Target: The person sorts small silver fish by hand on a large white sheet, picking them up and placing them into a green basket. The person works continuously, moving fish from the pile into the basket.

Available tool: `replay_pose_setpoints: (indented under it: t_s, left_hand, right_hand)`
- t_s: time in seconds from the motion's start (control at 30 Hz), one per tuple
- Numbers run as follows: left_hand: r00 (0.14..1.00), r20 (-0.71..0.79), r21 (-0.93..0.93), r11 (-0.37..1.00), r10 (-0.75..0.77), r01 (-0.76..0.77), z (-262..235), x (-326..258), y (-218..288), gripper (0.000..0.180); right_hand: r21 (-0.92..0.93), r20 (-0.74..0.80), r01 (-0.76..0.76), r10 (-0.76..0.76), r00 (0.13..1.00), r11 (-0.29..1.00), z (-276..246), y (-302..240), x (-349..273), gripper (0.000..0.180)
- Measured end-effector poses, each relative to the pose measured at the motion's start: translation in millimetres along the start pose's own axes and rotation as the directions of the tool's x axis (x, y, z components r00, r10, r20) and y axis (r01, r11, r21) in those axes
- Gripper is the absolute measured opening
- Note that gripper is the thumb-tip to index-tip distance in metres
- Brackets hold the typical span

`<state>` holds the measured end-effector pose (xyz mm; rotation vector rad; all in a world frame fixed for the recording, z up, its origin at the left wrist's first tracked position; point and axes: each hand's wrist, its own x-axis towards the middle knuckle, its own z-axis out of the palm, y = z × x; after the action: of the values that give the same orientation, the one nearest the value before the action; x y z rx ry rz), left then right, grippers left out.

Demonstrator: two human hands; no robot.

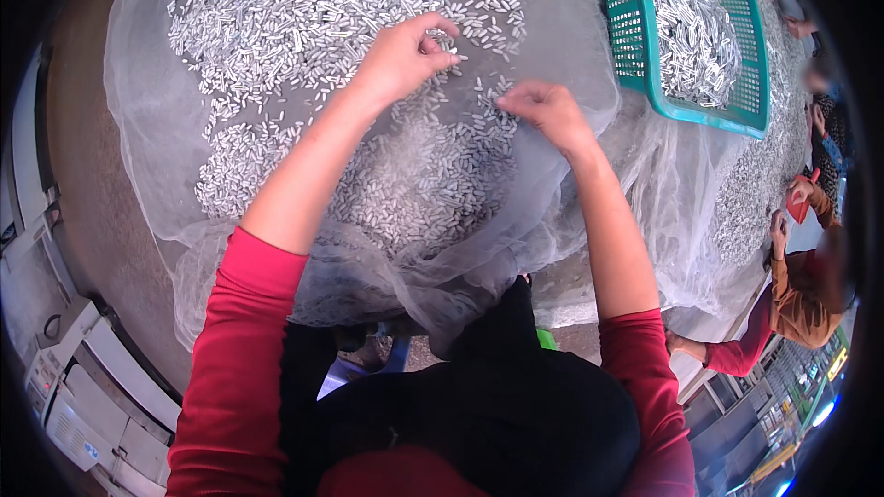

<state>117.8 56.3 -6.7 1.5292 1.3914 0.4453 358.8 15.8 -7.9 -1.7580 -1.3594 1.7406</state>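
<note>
Small silvery metal pieces, short and rod-like, lie in a broad heap on sheer white netting over a work table. A second, looser pile lies nearer my body. My left hand hovers over the gap between the piles, fingers half curled, thumb and forefinger apart. At the right edge of the near pile is my right hand, its fingers pressed together and pointing left at a few pieces. Whether a piece is between those fingertips is too small to tell.
A green plastic basket full of similar pieces stands at the right. Beyond it, more pieces cover the table, where other people work, one holding a red scoop. Netting bunches along the near edge. A pale machine stands at lower left.
</note>
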Motion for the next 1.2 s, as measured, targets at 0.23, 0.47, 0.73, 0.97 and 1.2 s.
replay_pose_setpoints:
  t_s: [0.23, 0.47, 0.73, 0.97, 1.2]
  left_hand:
    - [0.935, 0.055, 0.306, 0.885, 0.351, -0.351, 44, -14, 1, 0.013]
    - [0.922, 0.051, 0.474, 0.803, 0.384, -0.361, 56, -23, 16, 0.014]
    - [0.763, -0.051, 0.455, 0.695, 0.644, -0.556, 62, -46, 50, 0.022]
    - [0.88, -0.38, 0.581, 0.814, 0.284, -0.012, 61, -6, -10, 0.056]
    - [0.956, 0.098, 0.676, 0.687, 0.275, -0.266, 115, -11, 14, 0.067]
  right_hand:
    - [0.852, 0.27, -0.061, -0.338, 0.902, 0.519, -29, 4, -3, 0.014]
    - [0.797, 0.201, -0.039, -0.204, 0.958, 0.603, -26, 6, -7, 0.026]
    - [0.842, 0.178, -0.214, 0.119, 0.977, 0.494, 24, -10, -8, 0.037]
    - [0.872, 0.237, -0.241, 0.063, 0.969, 0.426, -4, 3, 2, 0.028]
    - [0.862, 0.072, -0.072, 0.019, 0.997, 0.502, -17, -14, -2, 0.029]
